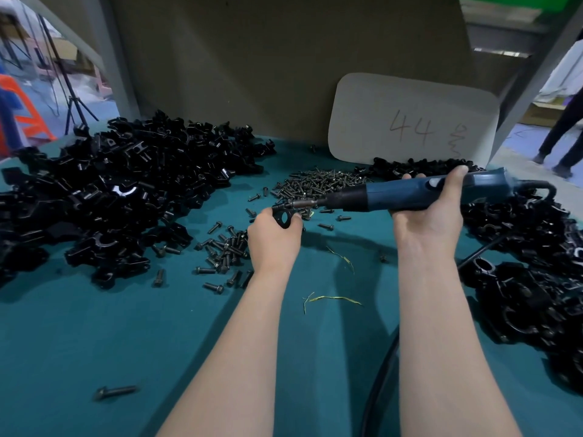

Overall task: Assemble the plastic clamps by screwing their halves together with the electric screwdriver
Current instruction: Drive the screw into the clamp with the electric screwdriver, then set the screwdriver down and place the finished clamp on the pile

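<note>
My left hand grips a black plastic clamp above the green table. My right hand holds a blue electric screwdriver lying level, its bit pointing left and meeting the top of the clamp. A big heap of loose black clamp halves lies at the left. Dark screws are piled behind the clamp, and more screws lie scattered left of my left wrist.
A second pile of black clamps runs along the right side, with the screwdriver's black cord trailing below my right arm. A white card marked 44 leans against the cardboard back wall. A lone screw lies near left.
</note>
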Demonstrator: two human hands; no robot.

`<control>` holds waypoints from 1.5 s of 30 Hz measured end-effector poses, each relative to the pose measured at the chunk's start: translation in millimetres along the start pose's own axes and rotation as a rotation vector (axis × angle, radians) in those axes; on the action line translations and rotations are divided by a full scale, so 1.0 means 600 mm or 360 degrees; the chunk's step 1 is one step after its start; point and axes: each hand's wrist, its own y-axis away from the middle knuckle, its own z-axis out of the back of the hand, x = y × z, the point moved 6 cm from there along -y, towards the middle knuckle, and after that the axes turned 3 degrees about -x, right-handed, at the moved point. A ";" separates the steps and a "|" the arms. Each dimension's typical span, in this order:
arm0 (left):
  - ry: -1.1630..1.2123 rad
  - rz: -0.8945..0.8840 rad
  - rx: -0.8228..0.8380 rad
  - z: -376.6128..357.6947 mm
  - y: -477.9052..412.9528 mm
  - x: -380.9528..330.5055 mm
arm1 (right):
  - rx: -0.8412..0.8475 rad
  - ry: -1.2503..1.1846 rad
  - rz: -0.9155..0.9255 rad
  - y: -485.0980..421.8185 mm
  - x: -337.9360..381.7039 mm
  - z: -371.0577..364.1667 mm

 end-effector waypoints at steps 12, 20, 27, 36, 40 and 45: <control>-0.0071 -0.0128 -0.0068 0.006 0.002 -0.010 | -0.0061 -0.0059 0.0211 -0.001 0.002 0.004; -0.0106 -0.0153 -0.0074 0.003 -0.001 -0.009 | -0.0110 -0.0118 0.0207 0.000 0.001 0.007; -0.0046 -0.0146 -0.0108 0.004 0.000 -0.007 | -0.0140 -0.0113 0.0137 0.000 0.003 0.012; 0.0854 0.0179 -0.0052 0.007 -0.014 0.003 | -0.0111 0.1027 -0.0183 -0.042 -0.007 0.045; 0.0765 0.0119 0.0095 -0.005 -0.008 -0.002 | 0.0061 0.1638 -0.0001 -0.032 -0.047 0.045; 0.0596 0.0058 0.0163 -0.012 -0.005 -0.004 | 0.0052 0.2545 0.0213 -0.027 -0.060 0.049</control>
